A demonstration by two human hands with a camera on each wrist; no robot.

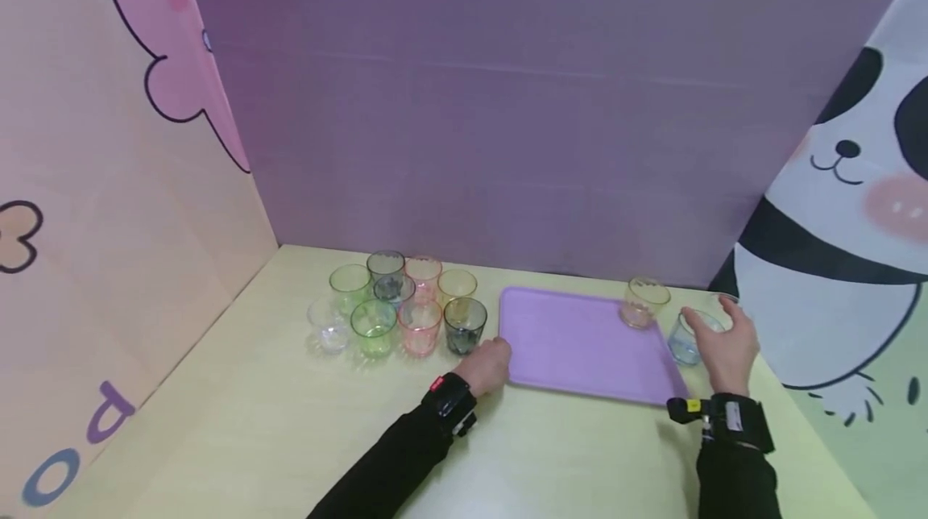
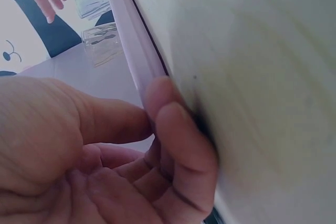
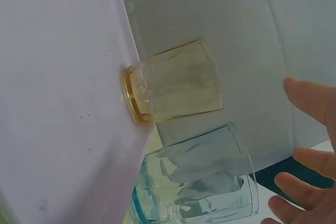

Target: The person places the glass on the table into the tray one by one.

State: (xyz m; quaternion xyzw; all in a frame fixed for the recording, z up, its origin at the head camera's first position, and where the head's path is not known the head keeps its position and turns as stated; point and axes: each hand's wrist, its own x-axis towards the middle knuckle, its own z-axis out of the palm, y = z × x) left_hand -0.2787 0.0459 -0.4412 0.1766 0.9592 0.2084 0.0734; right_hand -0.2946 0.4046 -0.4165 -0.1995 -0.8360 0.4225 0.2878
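Two hands reach into the head view. Near the centre, my left hand (image 1: 489, 366) has its thumb and fingers clamped on the lower left corner of the purple tray (image 1: 565, 354), which lies flat right of centre. Farther right, my right hand (image 1: 731, 346) has its fingers apart around the side of the blue glass (image 1: 685, 346); the right wrist view shows them clear of it, holding nothing. That glass stands just beside the tray's right edge, and the yellow glass (image 1: 645, 305) stands upright at the tray's upper right corner.

I judge the tray light, stiff and smooth, so a sharp tug on my corner could slide the yellow glass or tip it; a gentle pinch on the rim should steady it. The blue glass looks hard and slick, probably easy to lift one-handed, and I would treat it as breakable, though I cannot tell glass from clear plastic. Its wall flares upward, so I would set thumb and fingers opposite each other just below the lip, where the taper should stop it slipping through.
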